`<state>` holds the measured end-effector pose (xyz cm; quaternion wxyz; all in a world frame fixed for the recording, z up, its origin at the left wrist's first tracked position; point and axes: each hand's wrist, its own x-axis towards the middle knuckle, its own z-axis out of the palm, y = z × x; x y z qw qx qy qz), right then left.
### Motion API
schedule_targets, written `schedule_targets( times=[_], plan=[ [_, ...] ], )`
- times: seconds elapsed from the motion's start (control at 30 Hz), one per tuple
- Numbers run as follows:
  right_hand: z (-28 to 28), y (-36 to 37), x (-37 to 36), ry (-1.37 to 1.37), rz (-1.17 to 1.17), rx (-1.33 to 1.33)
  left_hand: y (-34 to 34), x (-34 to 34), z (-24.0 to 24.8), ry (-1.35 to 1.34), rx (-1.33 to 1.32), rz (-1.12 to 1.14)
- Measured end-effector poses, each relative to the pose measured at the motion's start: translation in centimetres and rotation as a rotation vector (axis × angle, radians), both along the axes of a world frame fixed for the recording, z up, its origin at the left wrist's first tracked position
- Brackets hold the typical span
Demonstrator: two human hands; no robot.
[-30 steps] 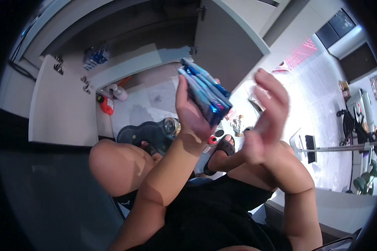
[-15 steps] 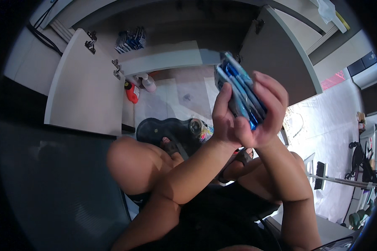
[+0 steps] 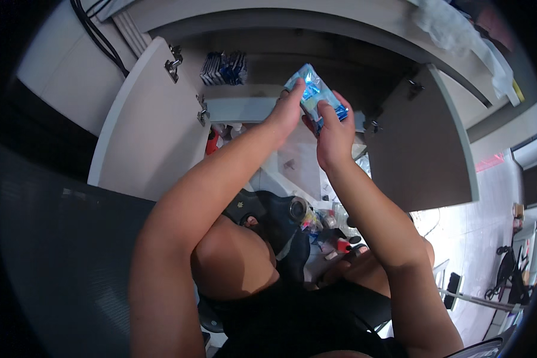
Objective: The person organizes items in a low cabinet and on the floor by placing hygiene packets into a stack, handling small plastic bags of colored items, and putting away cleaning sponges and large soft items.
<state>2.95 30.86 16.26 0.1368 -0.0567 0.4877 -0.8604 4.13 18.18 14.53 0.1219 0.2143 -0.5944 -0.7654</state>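
Shiny blue and pale-blue film wraps the stack of packets (image 3: 316, 95) between my hands, held out before the dark opening of the cabinet (image 3: 268, 109). My left hand (image 3: 289, 110) has it by the left side, thumb along the near face; how its other fingers bend behind, I cannot tell. My right hand (image 3: 336, 132) closes on the lower right part, thumb pressed on the top face and fingers wrapped round the far edge.

One second ago my left hand bore the stack alone, while my right stood apart, open and blurred. Half a second ago both palms cupped it from below, with the packets' thin edges facing me; now a broad face is turned up and both my arms reach farther forward.

Inside the cabinet, the row of packets (image 3: 224, 68) stands at the left end as before. The left door (image 3: 149, 128) and the right door (image 3: 426, 143) both remain swung open. Just a part of the red bottle (image 3: 213, 143) shows now, between the left door and my forearm, where half a second ago it stood in plain sight. Near my feet, the round jar (image 3: 298, 207) is again visible.
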Motion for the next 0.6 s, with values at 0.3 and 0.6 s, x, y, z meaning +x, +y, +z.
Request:
schedule_targets(
  times=[0.3, 0.6],
  plan=[
    [-7.4, -11.3, -7.2, 0.005, -0.022, 0.368, -17.0, -1.2, -11.9, -0.373, -1.582, 0.38],
    [-13.0, -25.0, -15.5, 0.774, -0.331, 0.779, -16.1, -4.0, -12.1, -0.395, -1.496, 0.298]
  ],
)
